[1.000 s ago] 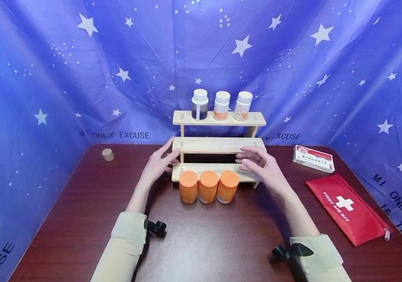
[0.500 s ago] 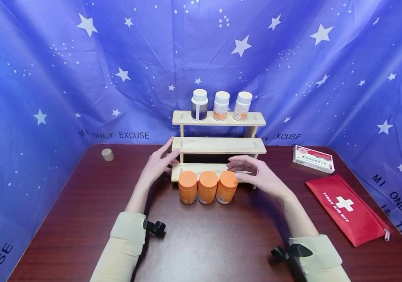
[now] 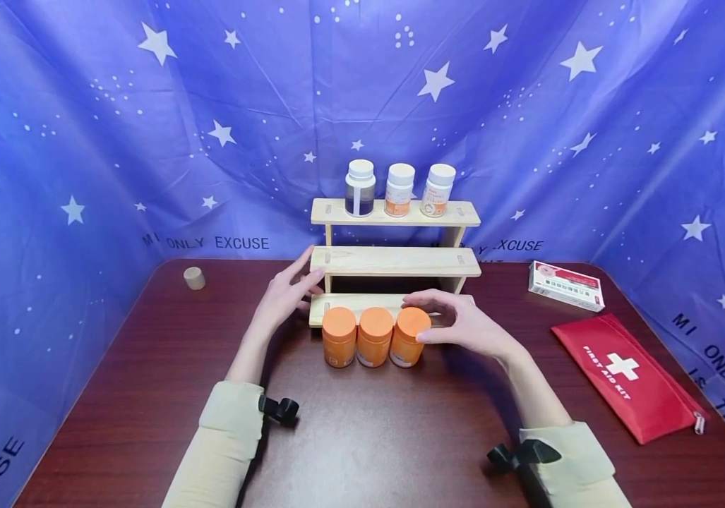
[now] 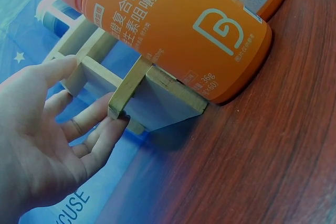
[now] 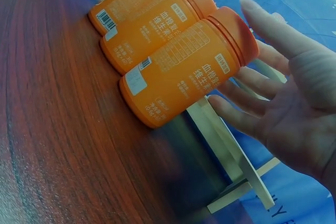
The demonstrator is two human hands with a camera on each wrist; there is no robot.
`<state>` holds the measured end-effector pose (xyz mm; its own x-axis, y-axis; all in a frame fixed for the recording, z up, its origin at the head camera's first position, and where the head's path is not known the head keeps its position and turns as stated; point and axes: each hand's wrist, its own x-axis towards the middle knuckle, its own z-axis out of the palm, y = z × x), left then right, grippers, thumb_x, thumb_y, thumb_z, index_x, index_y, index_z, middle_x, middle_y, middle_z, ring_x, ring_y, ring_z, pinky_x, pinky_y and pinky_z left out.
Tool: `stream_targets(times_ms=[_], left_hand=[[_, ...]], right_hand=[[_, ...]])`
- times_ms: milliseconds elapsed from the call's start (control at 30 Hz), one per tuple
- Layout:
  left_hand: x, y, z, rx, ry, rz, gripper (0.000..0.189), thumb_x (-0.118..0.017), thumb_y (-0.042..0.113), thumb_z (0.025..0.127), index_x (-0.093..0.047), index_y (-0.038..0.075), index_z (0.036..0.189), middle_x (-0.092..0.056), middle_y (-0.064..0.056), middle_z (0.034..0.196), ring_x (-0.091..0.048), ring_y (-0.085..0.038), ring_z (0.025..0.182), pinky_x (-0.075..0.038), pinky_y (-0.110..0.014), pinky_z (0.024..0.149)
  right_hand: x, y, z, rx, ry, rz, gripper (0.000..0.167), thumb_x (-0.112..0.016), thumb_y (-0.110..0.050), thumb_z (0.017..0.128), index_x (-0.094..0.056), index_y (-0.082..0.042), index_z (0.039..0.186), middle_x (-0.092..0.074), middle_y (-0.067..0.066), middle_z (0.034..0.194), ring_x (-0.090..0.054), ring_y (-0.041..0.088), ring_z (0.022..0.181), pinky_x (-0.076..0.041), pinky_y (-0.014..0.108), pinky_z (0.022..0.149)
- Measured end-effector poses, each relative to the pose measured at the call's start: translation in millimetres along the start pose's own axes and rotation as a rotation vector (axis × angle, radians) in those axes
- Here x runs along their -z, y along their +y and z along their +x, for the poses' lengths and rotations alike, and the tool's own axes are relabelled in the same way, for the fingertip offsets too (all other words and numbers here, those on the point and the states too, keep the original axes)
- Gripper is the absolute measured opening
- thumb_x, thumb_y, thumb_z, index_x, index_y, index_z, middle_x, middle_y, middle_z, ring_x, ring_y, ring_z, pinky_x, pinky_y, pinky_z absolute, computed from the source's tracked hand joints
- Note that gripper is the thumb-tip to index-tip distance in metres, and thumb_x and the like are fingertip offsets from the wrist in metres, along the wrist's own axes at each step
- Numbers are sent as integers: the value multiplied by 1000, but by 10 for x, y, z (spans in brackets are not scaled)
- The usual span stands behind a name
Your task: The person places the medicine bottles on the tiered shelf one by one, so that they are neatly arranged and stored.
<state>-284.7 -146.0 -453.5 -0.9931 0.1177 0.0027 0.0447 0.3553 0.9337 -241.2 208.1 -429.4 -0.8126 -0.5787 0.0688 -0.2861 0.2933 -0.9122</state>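
Smooth cylindrical orange jars point(image 3: 374, 347) stand between the left hand point(image 3: 281, 300), relaxed against a grained wooden rack point(image 3: 397, 261), and the right hand point(image 3: 471, 326), spread loosely round one jar, gripping nothing.

The head view is looking forward and down from above the near side of the table point(image 3: 362, 444), taking in the left hand point(image 3: 279, 300), the right hand point(image 3: 469, 326), the centred shelf point(image 3: 394, 261) and the curtain point(image 3: 273, 106) beyond. The left wrist view is facing the shelf from low and close, leaning so the table is filling its right side; the jars point(image 3: 375, 339) are looming at the top, the left hand entering from the left. The right wrist view is leaning the opposite way, the table lying left, the right hand entering from the right. All three views are sharing the jars and parts of the shelf.
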Motion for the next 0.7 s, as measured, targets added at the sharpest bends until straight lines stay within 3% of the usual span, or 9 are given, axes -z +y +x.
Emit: stream_targets(times_ms=[233,400,700], left_hand=[[-6,-6,-3,-5,5,6,70,-59,59,99,-29,44,161,-77,-19,104,-75,-22,97,-66,-37,78],[-1,-10,0,-4,3,12,70,-59,60,99,-29,44,161,-77,-20,105,-75,-23,98,-66,-38,78],[0,7,-10,6,5,3,69,-59,62,98,-30,48,159,-77,-19,104,-75,-24,98,-66,-39,78]], right_hand=[[-13,53,18,49,-4,-131,63,-89,-16,80,-63,-20,138,-70,3,133,-65,5,118,-54,21,102],[-23,84,33,101,12,-219,63,-91,-20,78,-66,-17,135,-72,1,129,-65,2,117,-52,18,102],[-42,94,34,119,27,-247,58,-91,-21,78,-68,-17,130,-74,0,123,-65,2,114,-50,17,102]])
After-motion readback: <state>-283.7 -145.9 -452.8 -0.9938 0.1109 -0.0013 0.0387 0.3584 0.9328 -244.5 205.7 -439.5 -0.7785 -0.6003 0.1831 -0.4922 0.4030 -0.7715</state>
